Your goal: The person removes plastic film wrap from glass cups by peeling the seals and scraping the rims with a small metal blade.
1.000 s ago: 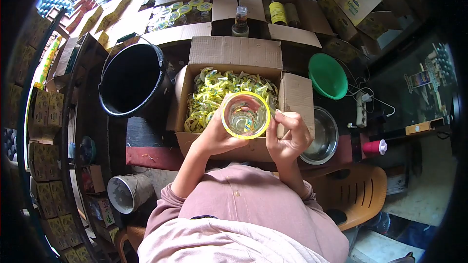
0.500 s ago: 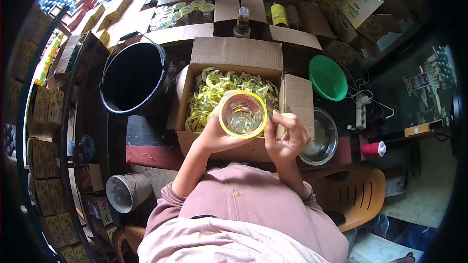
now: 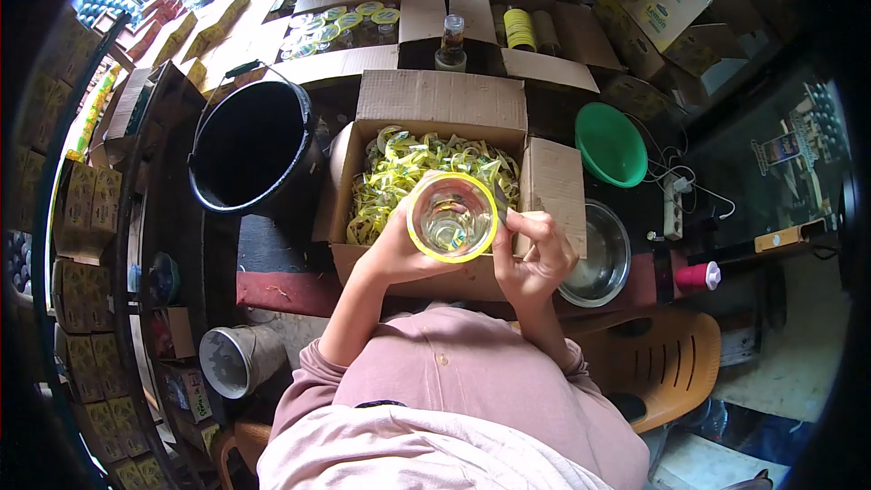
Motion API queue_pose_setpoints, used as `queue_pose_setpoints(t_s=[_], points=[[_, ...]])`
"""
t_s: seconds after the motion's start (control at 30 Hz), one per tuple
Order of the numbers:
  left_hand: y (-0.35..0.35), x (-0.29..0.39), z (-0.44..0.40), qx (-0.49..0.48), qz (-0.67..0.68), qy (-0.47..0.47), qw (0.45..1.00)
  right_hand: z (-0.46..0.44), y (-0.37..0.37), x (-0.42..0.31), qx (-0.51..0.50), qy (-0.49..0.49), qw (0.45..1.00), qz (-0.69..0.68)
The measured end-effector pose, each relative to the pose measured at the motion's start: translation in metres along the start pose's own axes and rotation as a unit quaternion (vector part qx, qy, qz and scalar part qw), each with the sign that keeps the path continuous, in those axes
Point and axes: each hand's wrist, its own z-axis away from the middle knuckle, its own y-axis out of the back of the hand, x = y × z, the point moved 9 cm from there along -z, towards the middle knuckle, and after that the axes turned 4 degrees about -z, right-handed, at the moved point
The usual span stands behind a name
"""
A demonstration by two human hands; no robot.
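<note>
A clear cup with a yellow rim point(image 3: 453, 218) is in my left hand point(image 3: 395, 249), its round face turned up toward the camera. My right hand point(image 3: 535, 259) is at the cup's right edge with thumb and index finger pinched together; whatever they pinch is too small to make out. Behind and below the cup stands an open cardboard box point(image 3: 440, 95), filled with crumpled yellow-green and clear strips point(image 3: 399, 159).
A black bucket point(image 3: 249, 147) stands left of the box. To the right are a green basin point(image 3: 611, 145), a metal bowl point(image 3: 606, 254), a power strip point(image 3: 672, 209) and a pink spool point(image 3: 697, 276). Behind stand a small jar point(image 3: 452, 41) and a box of lidded cups point(image 3: 340, 27).
The cup and both hands have shifted slightly left compared with one second ago, and the cup's tilt has changed a little. My grip looks the same.
</note>
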Motion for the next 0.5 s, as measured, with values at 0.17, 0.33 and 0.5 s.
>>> queue_pose_setpoints(t_s=[0.17, 0.33, 0.5], points=[[-0.007, -0.001, 0.000, -0.037, -0.026, -0.002, 0.999, 0.000, -0.001, 0.000, -0.006, 0.020, 1.000, 0.000], [-0.015, -0.002, 0.001, -0.078, -0.043, -0.009, 0.996, -0.001, 0.000, 0.003, -0.008, 0.007, 1.000, 0.000], [-0.009, -0.018, 0.002, 0.002, 0.087, 0.018, 0.996, -0.001, 0.005, 0.004, 0.039, -0.008, 0.999, 0.000]])
